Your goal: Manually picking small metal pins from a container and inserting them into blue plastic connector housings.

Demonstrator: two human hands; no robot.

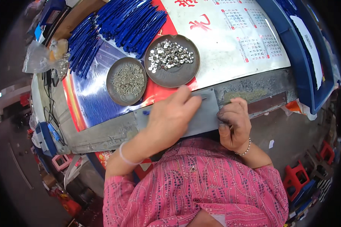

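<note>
My left hand [174, 115] is over a smooth grey plate [210, 102] at the table's near edge, its fingers drawn together in a pinch. A thin dark tip [204, 98] shows just past those fingers; whatever they hold is mostly hidden. Left of the hand, a small blue end [146, 112] shows on the plate. At the plate's right edge my right hand [235, 123] is curled closed, with dark-stained fingertips; its contents cannot be made out. Beyond my hands are a round dish [195, 70] of small shiny metal discs and a smaller dish [109, 85] of short metal pins.
Long thin blue pieces [130, 24] lie heaped at the far left. A printed calendar sheet [223, 56] covers much of the table. Blue bins [305, 75] stand along the right side, and a clear plastic bag [38, 58] sits at the left edge. Red stools [297, 179] stand on the floor.
</note>
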